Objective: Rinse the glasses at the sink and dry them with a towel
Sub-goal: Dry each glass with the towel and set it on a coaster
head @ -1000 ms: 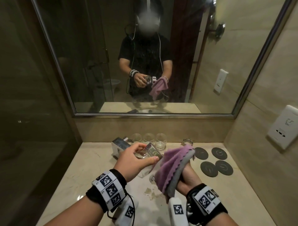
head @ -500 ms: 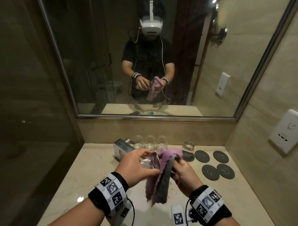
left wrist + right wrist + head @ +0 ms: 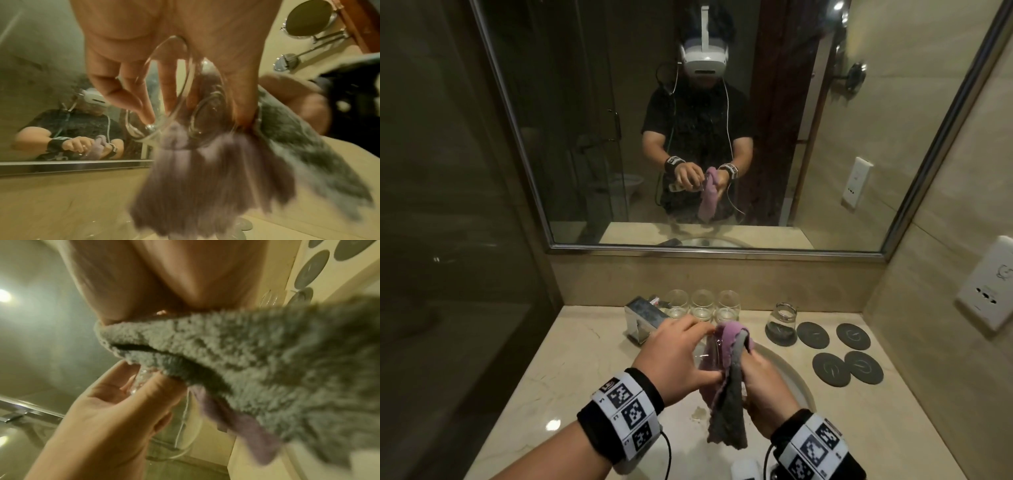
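My left hand [image 3: 681, 356] grips a clear glass [image 3: 710, 353] on its side above the sink [image 3: 791, 373]. The purple and grey towel [image 3: 726, 404] is stuffed into the glass's mouth, and my right hand [image 3: 760, 390] holds it there. In the left wrist view the fingers [image 3: 127, 91] curl round the glass [image 3: 185, 104], with the towel [image 3: 216, 186] bunched inside and hanging below. The right wrist view shows the towel [image 3: 257, 369] draped over my right hand and the left hand [image 3: 115, 415] round the glass [image 3: 185, 431]. Three glasses [image 3: 702, 305] stand in a row by the back wall. Another glass [image 3: 782, 318] sits on a coaster.
A chrome faucet [image 3: 643, 318] stands behind the sink at the left. Several dark round coasters [image 3: 847, 356] lie on the counter [image 3: 571, 359] at the right. A mirror [image 3: 722, 120] fills the wall behind. A socket plate [image 3: 993, 291] is on the right wall.
My right hand has brought the towel from beside the glass to its mouth and pushed it in. The towel's loose end now hangs down. The left hand has kept its grip.
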### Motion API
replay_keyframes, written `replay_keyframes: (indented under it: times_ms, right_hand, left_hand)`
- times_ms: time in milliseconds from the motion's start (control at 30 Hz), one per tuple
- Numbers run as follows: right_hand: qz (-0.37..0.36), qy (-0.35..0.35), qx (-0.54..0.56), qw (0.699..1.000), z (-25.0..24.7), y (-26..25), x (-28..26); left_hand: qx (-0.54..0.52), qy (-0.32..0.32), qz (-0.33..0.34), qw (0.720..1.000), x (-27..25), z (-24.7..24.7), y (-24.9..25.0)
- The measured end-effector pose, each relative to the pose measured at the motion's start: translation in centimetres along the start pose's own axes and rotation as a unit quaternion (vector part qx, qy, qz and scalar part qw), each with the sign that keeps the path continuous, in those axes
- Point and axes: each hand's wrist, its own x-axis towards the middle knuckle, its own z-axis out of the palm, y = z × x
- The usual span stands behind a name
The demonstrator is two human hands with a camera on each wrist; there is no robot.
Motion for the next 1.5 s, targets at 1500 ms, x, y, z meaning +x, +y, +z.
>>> replay_keyframes:
  times_ms: [1500]
  right_hand:
    - [-0.099,-0.006,0.045,0.994,-2.5,-3.0,0.1]
  left_hand:
    - [-0.437,-0.071,-0.109,0.890,0.9,-1.6,0.5]
